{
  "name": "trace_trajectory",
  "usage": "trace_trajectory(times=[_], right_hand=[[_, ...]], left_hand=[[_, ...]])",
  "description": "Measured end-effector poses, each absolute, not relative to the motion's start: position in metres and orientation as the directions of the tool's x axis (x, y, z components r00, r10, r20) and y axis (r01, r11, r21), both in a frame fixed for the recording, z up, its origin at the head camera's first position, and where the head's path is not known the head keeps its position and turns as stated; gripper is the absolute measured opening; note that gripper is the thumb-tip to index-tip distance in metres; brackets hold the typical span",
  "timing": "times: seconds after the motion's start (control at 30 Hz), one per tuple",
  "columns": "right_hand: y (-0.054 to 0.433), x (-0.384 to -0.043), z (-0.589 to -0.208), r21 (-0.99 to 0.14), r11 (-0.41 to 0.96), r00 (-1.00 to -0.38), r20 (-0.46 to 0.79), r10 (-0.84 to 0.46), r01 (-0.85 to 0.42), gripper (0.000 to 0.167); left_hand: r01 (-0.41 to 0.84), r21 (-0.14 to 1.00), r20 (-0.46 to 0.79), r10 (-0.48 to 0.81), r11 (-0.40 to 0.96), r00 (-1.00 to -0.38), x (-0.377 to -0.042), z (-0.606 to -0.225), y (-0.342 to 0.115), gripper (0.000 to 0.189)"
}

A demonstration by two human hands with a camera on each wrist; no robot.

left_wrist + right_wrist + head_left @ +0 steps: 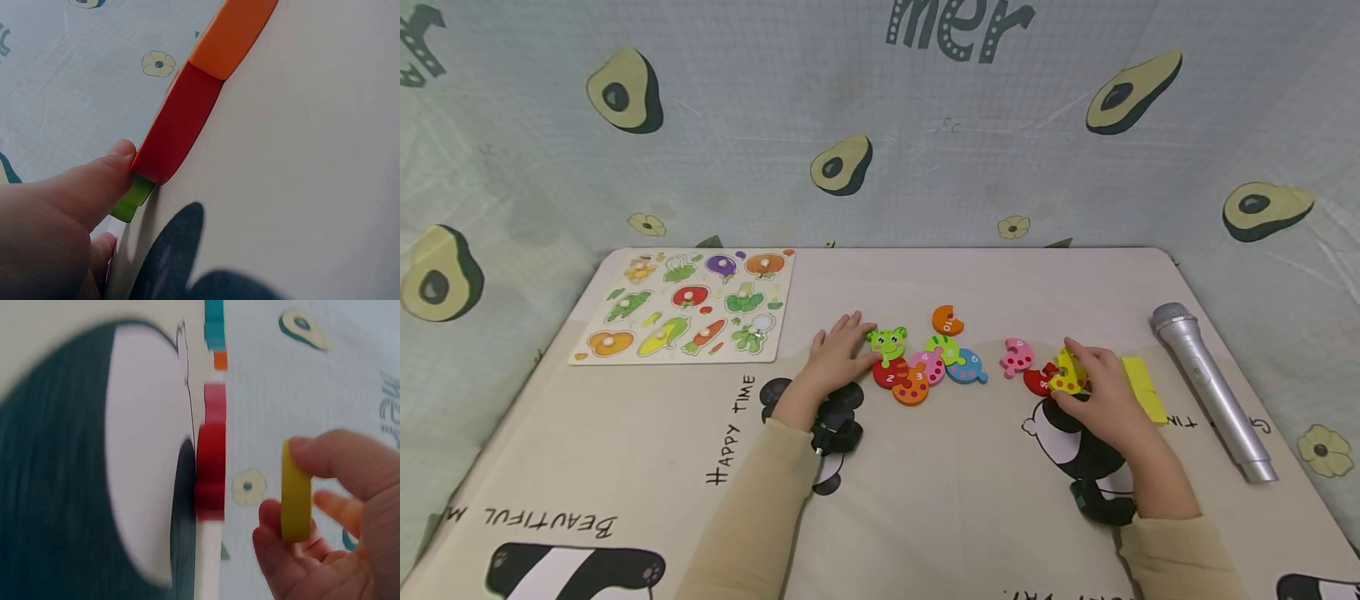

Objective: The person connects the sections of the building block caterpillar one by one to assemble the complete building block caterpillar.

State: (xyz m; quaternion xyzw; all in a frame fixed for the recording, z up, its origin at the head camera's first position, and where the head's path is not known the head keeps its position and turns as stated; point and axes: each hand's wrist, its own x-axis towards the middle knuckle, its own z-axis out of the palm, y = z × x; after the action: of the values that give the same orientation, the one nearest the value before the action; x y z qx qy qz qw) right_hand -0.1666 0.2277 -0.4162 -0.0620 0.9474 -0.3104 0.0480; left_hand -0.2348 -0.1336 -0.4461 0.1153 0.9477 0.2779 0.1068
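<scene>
My left hand [838, 354] has thumb and index finger at the edges of a green animal-head puzzle piece [887, 342], pinching it. That head joins a curved chain: a red piece marked 2 [891, 374], an orange piece [911, 387], then pink, green and blue ones. In the left wrist view the thumb [122, 153] lies where green meets red. My right hand [1101, 387] pinches a yellow puzzle piece [296, 494] between thumb and fingers, raised off the table in the right wrist view. Beneath it in the head view lies another red piece [1038, 381], partly covered.
A loose pink piece [1017, 357] and an orange piece [947, 320] lie near the chain. Right of the right hand are a flat yellow strip [1144, 390] and a silver microphone [1213, 392]. A vegetable peg board [681, 304] sits at the back left.
</scene>
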Motion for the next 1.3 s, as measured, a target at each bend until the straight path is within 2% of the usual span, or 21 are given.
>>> trace_trajectory(times=[0.23, 0.43, 0.57, 0.77, 1.3], right_hand=[[0.197, -0.172, -0.417, -0.633, 0.767, -0.970, -0.108, -0.219, -0.103, 0.066], [0.171, -0.178, -0.423, -0.647, 0.750, -0.963, -0.087, -0.254, -0.139, 0.059], [0.159, -0.182, -0.428, -0.645, 0.748, -0.957, -0.089, -0.275, -0.155, 0.061], [0.153, -0.184, -0.436, -0.656, 0.750, -0.961, -0.142, -0.238, -0.088, 0.068], [0.154, -0.185, -0.441, -0.595, 0.790, -0.970, -0.068, -0.233, -0.148, 0.064]], left_hand=[[0.159, 0.552, -0.139, 0.279, 0.819, -0.950, -0.235, -0.447, -0.134, 0.055], [0.163, 0.555, -0.137, 0.283, 0.816, -0.949, -0.235, -0.448, -0.133, 0.055], [0.165, 0.555, -0.136, 0.285, 0.815, -0.949, -0.235, -0.447, -0.133, 0.055], [0.161, 0.553, -0.141, 0.282, 0.818, -0.949, -0.235, -0.446, -0.134, 0.056], [0.156, 0.564, -0.142, 0.281, 0.811, -0.949, -0.235, -0.445, -0.133, 0.055]])
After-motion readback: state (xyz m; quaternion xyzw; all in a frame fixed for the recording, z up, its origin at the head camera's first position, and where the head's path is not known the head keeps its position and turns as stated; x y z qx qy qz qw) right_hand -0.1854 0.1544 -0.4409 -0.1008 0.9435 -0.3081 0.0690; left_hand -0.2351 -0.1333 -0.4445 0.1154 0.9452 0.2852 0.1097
